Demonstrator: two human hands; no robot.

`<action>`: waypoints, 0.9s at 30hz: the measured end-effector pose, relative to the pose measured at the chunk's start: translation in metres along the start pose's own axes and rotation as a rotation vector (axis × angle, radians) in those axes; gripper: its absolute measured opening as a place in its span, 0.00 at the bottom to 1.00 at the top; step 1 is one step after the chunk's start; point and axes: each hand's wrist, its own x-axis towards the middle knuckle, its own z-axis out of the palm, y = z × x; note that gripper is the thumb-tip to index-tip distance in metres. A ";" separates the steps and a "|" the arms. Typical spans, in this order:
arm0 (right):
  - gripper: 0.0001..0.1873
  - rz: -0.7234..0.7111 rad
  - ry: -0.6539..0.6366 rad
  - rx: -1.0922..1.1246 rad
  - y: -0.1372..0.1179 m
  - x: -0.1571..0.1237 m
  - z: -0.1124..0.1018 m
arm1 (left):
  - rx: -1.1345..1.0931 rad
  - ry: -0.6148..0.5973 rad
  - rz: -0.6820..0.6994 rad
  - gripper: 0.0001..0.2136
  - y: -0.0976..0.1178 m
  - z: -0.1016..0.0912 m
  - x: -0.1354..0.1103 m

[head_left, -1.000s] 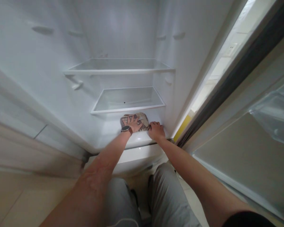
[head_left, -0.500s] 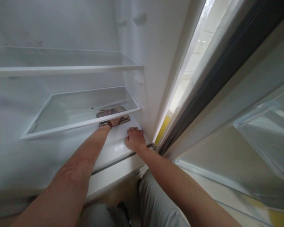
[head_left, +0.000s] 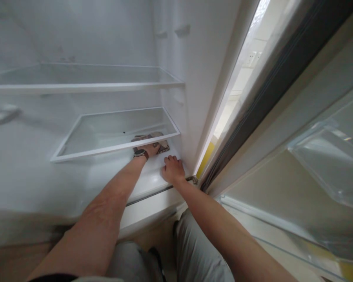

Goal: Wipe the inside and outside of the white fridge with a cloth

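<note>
My left hand (head_left: 151, 148) presses on a folded patterned cloth (head_left: 164, 145) on the fridge floor (head_left: 153, 178), under the front edge of the lower glass shelf (head_left: 114, 133). Its fingers bend over the cloth, partly hidden by the shelf rim. A dark-faced watch sits on that wrist. Nearer the front edge, my right hand (head_left: 173, 169) leans on the fridge floor beside the right wall, fingers curled under and nothing seen in them.
A second white-rimmed glass shelf (head_left: 106, 85) spans above. The fridge door (head_left: 267, 184) stands open at the right, with clear plastic bins (head_left: 326, 156). A dark door seal (head_left: 270, 90) runs along its edge. A small dark speck (head_left: 124, 132) shows through the lower shelf.
The view has shifted slightly, so the fridge appears a little further right. More of my left hand and watch shows now. My right hand stays planted on the fridge floor.
</note>
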 end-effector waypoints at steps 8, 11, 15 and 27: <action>0.14 -0.122 0.071 0.025 0.001 -0.010 -0.006 | 0.021 -0.012 -0.014 0.37 0.018 0.008 -0.063; 0.15 -0.097 0.107 0.019 0.000 -0.014 -0.011 | 0.004 -0.031 0.004 0.36 0.023 0.011 -0.083; 0.17 -0.091 0.132 0.027 -0.001 -0.016 -0.012 | -0.008 -0.019 0.025 0.35 0.025 0.015 -0.099; 0.19 -0.102 0.113 0.006 0.001 -0.018 -0.012 | -0.119 -0.063 0.125 0.31 0.035 0.003 -0.132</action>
